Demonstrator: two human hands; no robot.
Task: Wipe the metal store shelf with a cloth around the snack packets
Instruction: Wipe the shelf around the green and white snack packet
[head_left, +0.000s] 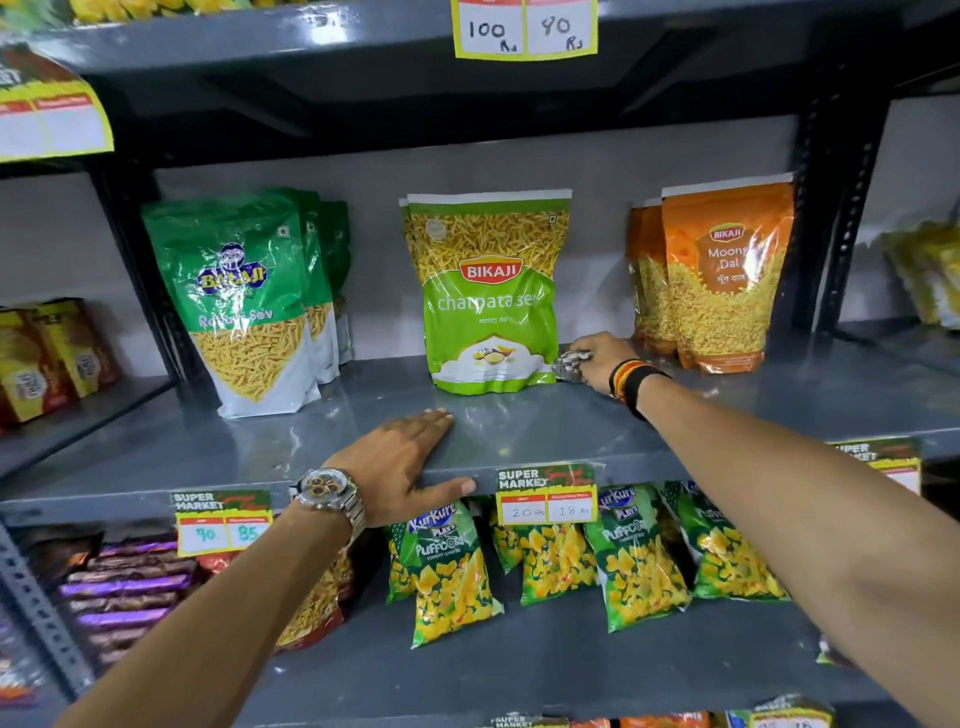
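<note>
The grey metal shelf (519, 421) carries three groups of upright snack packets: green Balaji sev packets (244, 306) at the left, a light-green Bikaji chatpata sev packet (491, 291) in the middle, and orange Bikaji moong dal packets (722, 280) at the right. My right hand (597, 358) reaches deep onto the shelf between the middle and right packets, shut on a small crumpled grey cloth (570, 364) pressed to the shelf beside the chatpata packet's lower right corner. My left hand (410, 457) lies flat on the shelf's front edge, fingers spread, thumb over the lip, holding nothing.
Price tags (545, 493) hang from the shelf's front lip. Below stand several Kurkure Puffcorn bags (447, 571) and purple-wrapped bars (124, 587). Another shelf (311, 41) lies overhead, dark uprights (841, 218) frame the bay, and neighbouring bays hold more packets.
</note>
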